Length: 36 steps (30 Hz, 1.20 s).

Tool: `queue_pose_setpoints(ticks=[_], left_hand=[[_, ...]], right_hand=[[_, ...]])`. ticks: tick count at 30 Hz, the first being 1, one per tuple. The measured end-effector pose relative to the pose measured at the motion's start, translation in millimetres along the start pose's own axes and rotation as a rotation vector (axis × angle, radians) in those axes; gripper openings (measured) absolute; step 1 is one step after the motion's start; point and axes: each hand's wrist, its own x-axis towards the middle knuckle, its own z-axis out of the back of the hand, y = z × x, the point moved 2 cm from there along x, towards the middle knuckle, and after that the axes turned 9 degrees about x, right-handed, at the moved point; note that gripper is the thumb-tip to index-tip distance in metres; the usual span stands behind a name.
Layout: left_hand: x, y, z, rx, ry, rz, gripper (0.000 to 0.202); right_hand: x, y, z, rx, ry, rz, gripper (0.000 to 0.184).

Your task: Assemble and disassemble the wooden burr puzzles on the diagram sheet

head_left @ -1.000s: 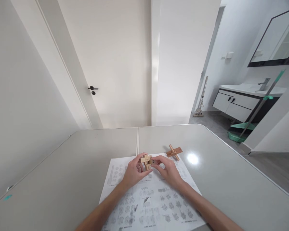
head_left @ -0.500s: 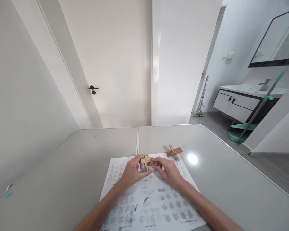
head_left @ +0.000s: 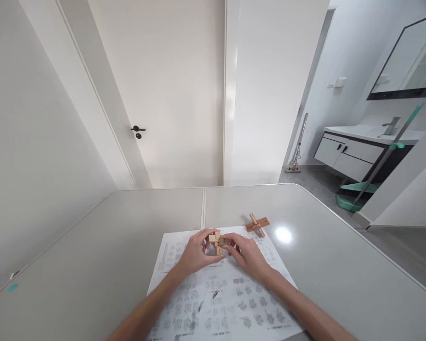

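A light wooden burr puzzle [head_left: 215, 238] is held just above the printed sheet. My left hand [head_left: 196, 251] wraps its left side, fingers over the top and thumb at the bottom. From the right, my right hand [head_left: 246, 253] pinches a darker wooden piece [head_left: 223, 241] marked with a "2", its left end at the puzzle. How deep that piece sits in the puzzle I cannot tell. Under both hands lies the instruction sheet [head_left: 218, 284], printed with small assembly drawings.
Beyond my right hand, a brown wooden plate with a rod across it [head_left: 257, 224] rests at the sheet's top right corner. The grey table [head_left: 128, 255] reaches to a white door [head_left: 170, 94]. A green broom and dustpan [head_left: 350, 202] stand off to the right.
The piece marked "2" has shifted slightly left, closer into the puzzle, along with my right fingertips. My left hand keeps nearly the same hold. The plate with the rod has not moved.
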Motion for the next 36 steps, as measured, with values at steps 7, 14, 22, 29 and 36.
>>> queue_pose_setpoints(ticks=[7, 14, 22, 29, 36], left_hand=[[0, 0, -0.9, 0.005, -0.016, -0.013, 0.057], [0, -4, -0.4, 0.037, -0.018, -0.022, 0.055], [2, -1, -0.1, 0.063, -0.018, 0.002, 0.052], [4, 6, 0.2, 0.119, 0.021, 0.032, 0.053], [3, 6, 0.4, 0.151, 0.028, 0.009, 0.05]], right_hand=[[-1, -3, -2, 0.012, -0.043, 0.003, 0.021], [-4, -8, -4, -0.015, -0.053, 0.04, 0.023], [-3, -11, -8, 0.013, -0.086, -0.044, 0.022], [-2, -15, -11, -0.082, -0.031, -0.056, 0.021], [-3, -15, -11, -0.079, -0.017, -0.029, 0.023]])
